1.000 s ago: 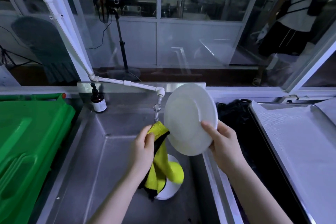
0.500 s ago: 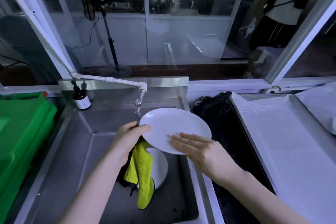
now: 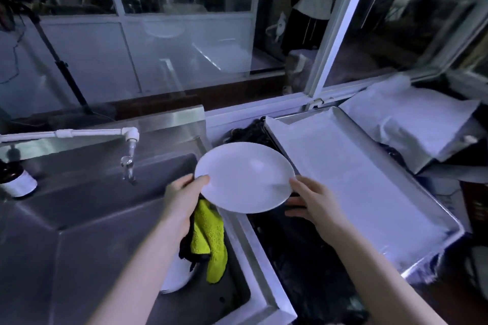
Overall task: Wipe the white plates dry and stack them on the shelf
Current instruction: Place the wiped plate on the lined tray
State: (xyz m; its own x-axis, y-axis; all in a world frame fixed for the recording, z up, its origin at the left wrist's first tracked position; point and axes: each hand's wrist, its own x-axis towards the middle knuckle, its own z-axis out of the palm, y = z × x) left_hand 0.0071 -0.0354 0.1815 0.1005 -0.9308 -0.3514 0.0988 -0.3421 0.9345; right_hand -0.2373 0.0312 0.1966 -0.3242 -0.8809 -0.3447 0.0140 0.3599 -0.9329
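Observation:
A white plate [image 3: 244, 177] is held nearly flat above the sink's right rim. My left hand [image 3: 182, 195] grips its left edge, thumb on top, and also holds a yellow and black cloth [image 3: 210, 235] that hangs below. My right hand [image 3: 309, 200] holds the plate's right edge, thumb on the rim and fingers underneath. More white plates [image 3: 174, 280] lie in the sink below my left forearm, mostly hidden. The metal shelf tray [image 3: 343, 174] with its white liner lies just to the right of the plate.
A steel sink [image 3: 87, 208] fills the left, with a white tap pipe [image 3: 97, 133] and faucet above it. A dark bottle [image 3: 15, 179] stands at the sink's back left. Dark fabric [image 3: 298, 258] lies between sink and tray. A window and a person stand behind.
The plate went from upright over the sink to nearly flat and moved right toward the tray. My right hand shifted from the plate's top to its right edge. The view turned right.

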